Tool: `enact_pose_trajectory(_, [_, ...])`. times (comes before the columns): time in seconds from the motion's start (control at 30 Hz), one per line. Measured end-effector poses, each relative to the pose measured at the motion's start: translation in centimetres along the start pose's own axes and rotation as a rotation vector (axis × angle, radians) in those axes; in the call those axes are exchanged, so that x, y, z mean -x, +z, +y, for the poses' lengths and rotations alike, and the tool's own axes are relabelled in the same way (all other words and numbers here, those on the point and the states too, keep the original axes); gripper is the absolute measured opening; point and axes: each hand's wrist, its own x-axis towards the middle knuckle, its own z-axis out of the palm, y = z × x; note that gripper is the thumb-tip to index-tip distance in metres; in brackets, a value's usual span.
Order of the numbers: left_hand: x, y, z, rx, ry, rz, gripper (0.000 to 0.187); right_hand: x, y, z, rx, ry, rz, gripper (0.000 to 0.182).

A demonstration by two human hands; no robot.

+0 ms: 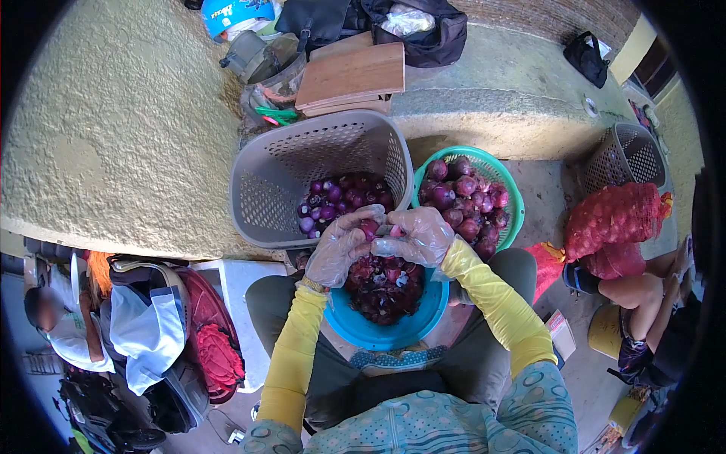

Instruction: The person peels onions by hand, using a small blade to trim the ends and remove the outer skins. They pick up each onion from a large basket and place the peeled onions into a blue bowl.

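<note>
Holding one red onion (369,228) between curled fingers, our left hand (338,246) is near the middle of the frame, in a clear plastic glove. Our right hand (416,234), gloved in the same way, is just beside it, with its fingers bent and almost closed; we cannot tell surely if something small is between its fingertips. The onion is above the upper part of the blue basin (350,327), which stands between our knees, and inside this basin we see dark red skins (378,306) and some onion pieces. Behind our left hand stands the big grey basket (261,189), and on its bottom lie peeled purple onions (333,200). To the right of it, the green basket (516,189) carries many onions with skin (466,198). At the right of the frame, a red net sack (612,219) lies near the bare leg of another person (643,303).
</note>
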Motion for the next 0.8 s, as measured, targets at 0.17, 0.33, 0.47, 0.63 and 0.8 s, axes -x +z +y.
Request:
enact_pose_trajectory(0.17, [0.0,0.2,0.0,-0.012,0.013,0.009,0.048,0.2,0.8,0.7,0.054,-0.006,-0.003,0.044])
enact_pose_trajectory(0.33, [0.0,-0.2,-0.2,-0.036,0.009,0.024,0.046,0.0,0.5,0.1,0.108,-0.056,0.005,0.041])
enact_pose_trajectory(0.47, [-0.1,-0.2,-0.3,-0.059,0.017,0.065,0.043,0.2,0.5,0.5,0.166,-0.046,-0.066,0.042])
enact_pose_trajectory(0.63, [-0.2,0.2,-0.1,0.003,0.051,0.042,0.042,0.1,0.0,0.1,0.121,-0.044,-0.101,0.044])
enact_pose_trajectory(0.8, [0.0,0.1,-0.1,-0.004,0.017,0.038,0.043,0.1,-0.3,0.3,0.127,0.011,-0.022,0.049])
